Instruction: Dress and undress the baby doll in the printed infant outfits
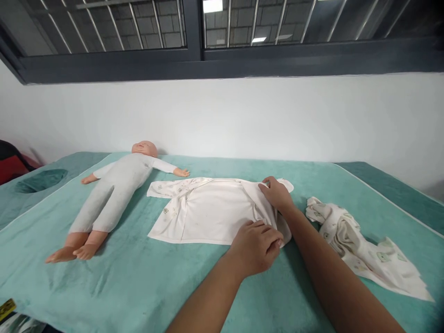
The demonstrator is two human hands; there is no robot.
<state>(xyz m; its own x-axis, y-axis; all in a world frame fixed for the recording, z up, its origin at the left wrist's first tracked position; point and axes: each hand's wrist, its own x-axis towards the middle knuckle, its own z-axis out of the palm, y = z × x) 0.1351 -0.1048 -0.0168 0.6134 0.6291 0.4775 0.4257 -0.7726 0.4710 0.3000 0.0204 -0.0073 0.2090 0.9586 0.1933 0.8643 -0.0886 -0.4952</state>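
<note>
A white baby shirt [215, 210] with small prints on its sleeve lies spread on the teal bed cover, its front folded open and the plain inside showing. My left hand [256, 247] is closed at the shirt's lower right edge, fingers curled on the cloth. Farther up, my right hand [275, 194] grips the right front panel near the shoulder with bent fingers; its fingertips are partly hidden. The shirt's right sleeve is mostly covered by that hand. To the left a baby doll [118, 185] in a white bodysuit lies on its back, one hand close to the shirt's left sleeve.
Crumpled printed baby clothing [360, 245] lies right of my right forearm. The teal bed cover [138, 286] meets a white wall [222, 120] at the back, below a barred window. A red and black item [12, 162] sits at the far left, and a yellow object [7, 309] at the lower left corner.
</note>
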